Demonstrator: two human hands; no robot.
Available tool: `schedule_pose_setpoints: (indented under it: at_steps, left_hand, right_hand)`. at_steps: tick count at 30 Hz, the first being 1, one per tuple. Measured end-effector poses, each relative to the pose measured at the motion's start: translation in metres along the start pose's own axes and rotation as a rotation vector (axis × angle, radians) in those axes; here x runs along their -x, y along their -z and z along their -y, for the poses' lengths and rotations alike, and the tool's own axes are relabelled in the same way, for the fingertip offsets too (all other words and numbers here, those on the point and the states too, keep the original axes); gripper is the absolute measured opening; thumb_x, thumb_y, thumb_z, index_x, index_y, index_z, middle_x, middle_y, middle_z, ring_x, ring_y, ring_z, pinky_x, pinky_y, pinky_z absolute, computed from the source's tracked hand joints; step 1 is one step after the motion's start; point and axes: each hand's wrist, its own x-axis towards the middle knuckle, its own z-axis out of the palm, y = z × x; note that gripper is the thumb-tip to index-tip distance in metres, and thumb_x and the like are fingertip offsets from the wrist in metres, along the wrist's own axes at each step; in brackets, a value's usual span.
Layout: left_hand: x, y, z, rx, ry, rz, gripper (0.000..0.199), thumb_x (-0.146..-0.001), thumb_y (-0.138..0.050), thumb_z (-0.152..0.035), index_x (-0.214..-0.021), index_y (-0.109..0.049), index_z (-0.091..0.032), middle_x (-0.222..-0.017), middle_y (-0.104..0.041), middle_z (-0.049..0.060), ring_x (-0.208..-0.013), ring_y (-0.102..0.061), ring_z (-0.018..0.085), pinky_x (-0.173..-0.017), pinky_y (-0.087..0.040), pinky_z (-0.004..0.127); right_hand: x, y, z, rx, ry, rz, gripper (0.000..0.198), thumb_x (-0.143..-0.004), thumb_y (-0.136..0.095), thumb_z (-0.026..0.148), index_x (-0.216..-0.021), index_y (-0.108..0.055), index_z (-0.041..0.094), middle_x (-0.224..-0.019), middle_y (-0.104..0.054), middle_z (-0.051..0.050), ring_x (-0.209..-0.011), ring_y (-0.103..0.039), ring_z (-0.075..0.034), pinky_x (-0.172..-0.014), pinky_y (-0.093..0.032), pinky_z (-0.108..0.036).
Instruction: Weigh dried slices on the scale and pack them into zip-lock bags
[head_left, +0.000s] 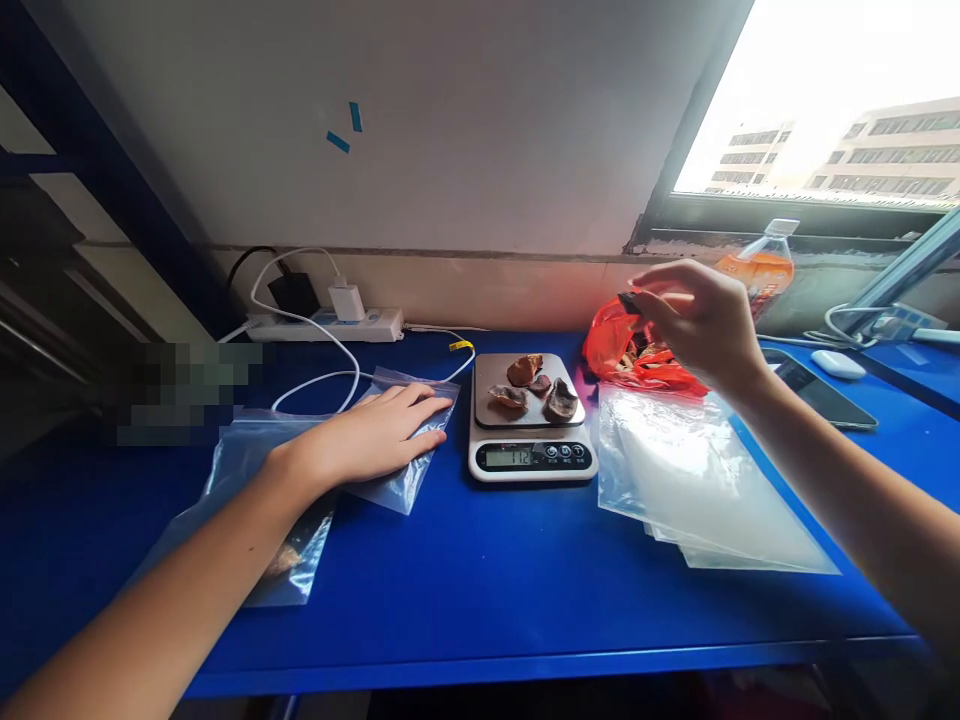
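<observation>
My left hand lies flat, fingers spread, on a small clear zip bag. Pinched between the thumb and fingers of my right hand is a small dark dried piece, raised above a red plastic bag that holds more brown dried pieces. Between my hands stands a white kitchen scale with its display lit; the digits are hard to read. Several dried brown pieces rest apart on its metal plate. Under my left forearm, a larger zip bag contains something brown, partly covered.
Clear plastic bags are stacked right of the scale on the blue table. Behind are a power strip with white cables and an orange drink bottle. At the right lie a dark phone and a white case.
</observation>
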Motion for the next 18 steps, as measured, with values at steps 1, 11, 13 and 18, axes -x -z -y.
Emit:
schedule_pose_setpoints:
  at_steps: [1,11,13,18]
  left_hand:
    - [0.000,0.000,0.001,0.007,0.003,-0.003,0.063,-0.095,-0.034,-0.054,-0.152,-0.036,-0.027,-0.160,-0.033,0.005,-0.145,-0.031,0.032,-0.117,-0.028,0.050]
    - [-0.004,-0.002,0.007,0.019,0.015,0.012,0.066,-0.094,-0.032,-0.062,-0.153,-0.033,-0.033,-0.162,-0.029,0.002,-0.147,-0.028,0.031,-0.118,-0.026,0.050]
    - [-0.005,-0.003,0.008,0.012,0.004,0.008,0.066,-0.094,-0.032,-0.062,-0.153,-0.033,-0.032,-0.161,-0.029,0.002,-0.146,-0.029,0.031,-0.118,-0.027,0.050]
    - [-0.005,-0.004,0.010,0.011,-0.017,0.009,0.065,-0.095,-0.031,-0.062,-0.153,-0.032,-0.032,-0.161,-0.029,0.003,-0.146,-0.029,0.030,-0.118,-0.027,0.049]
  right_hand:
    - [0.004,0.007,-0.013,-0.022,-0.094,-0.031,0.019,-0.081,-0.068,0.032,-0.093,-0.069,0.018,-0.087,-0.072,-0.009,-0.063,-0.065,-0.015,-0.056,-0.051,-0.030]
    - [0.022,0.010,-0.060,0.151,-0.289,0.013,0.042,-0.079,-0.065,0.039,-0.115,-0.072,0.019,-0.101,-0.075,-0.012,-0.088,-0.071,-0.029,-0.076,-0.058,-0.046]
    - [0.021,0.013,-0.046,0.404,-0.180,0.012,0.057,-0.080,-0.063,0.038,-0.133,-0.061,0.017,-0.116,-0.070,-0.015,-0.099,-0.069,-0.031,-0.082,-0.055,-0.046]
    - [0.034,0.019,-0.015,0.709,0.088,0.295,0.027,-0.090,-0.049,0.028,-0.096,-0.074,0.020,-0.090,-0.073,-0.010,-0.082,-0.068,-0.025,-0.069,-0.049,-0.036]
